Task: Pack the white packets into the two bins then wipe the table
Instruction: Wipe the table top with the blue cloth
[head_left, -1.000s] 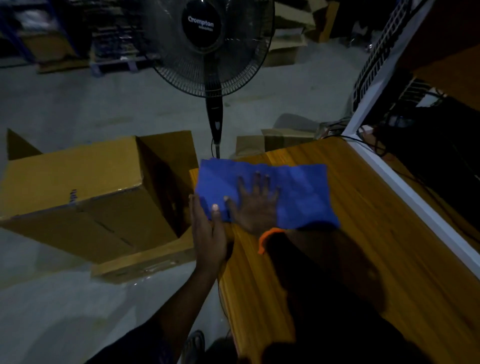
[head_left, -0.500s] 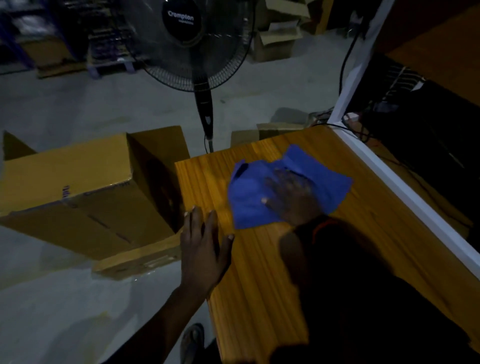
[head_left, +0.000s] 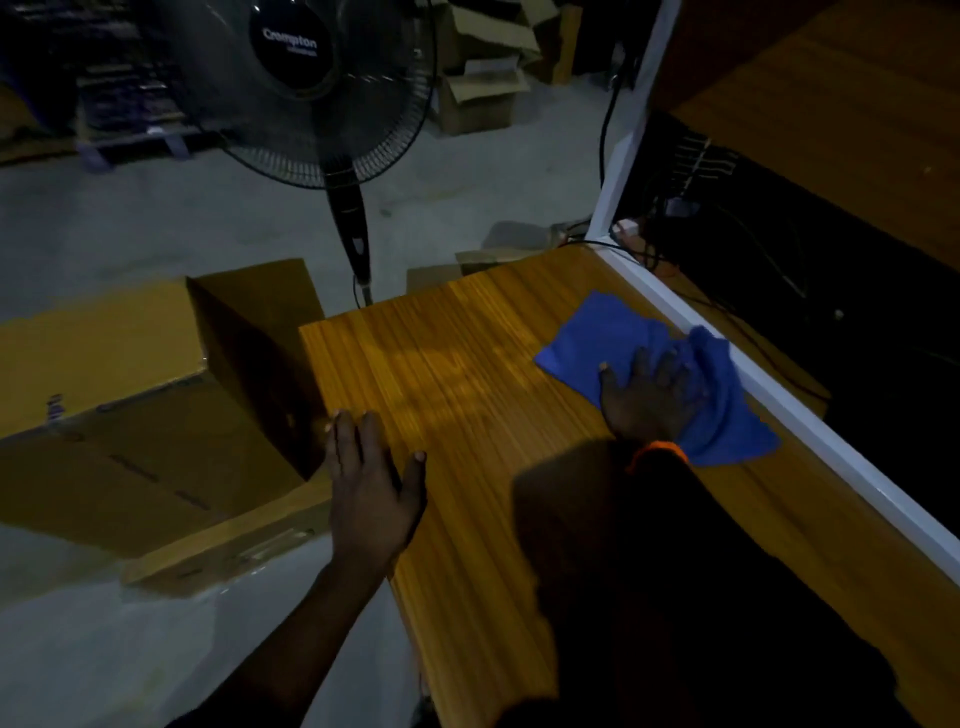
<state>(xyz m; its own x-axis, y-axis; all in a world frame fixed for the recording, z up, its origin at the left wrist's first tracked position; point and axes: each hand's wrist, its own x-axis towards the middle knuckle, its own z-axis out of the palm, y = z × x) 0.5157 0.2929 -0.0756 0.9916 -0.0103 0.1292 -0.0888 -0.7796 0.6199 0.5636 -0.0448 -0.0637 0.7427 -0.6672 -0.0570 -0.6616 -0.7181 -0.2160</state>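
Observation:
A blue cloth (head_left: 602, 338) lies bunched on the right side of the wooden table (head_left: 467, 364), against the white border strip (head_left: 810, 431). My right hand (head_left: 652, 392) presses flat on the cloth with fingers spread. My left hand (head_left: 371, 478) rests flat on the table's left edge, fingers apart, holding nothing. A large cardboard box (head_left: 130, 374) stands on the floor just left of the table. No white packets show in this view.
A black pedestal fan (head_left: 311, 83) stands on the floor beyond the table's far edge. Flat cardboard pieces (head_left: 457, 270) lie behind the table. Cables (head_left: 675, 249) and dark equipment sit right of the white strip. More boxes (head_left: 483, 98) sit far back.
My right hand has slid the blue cloth from the table's far left corner across to the right side by the white strip. My left hand has stayed on the left edge.

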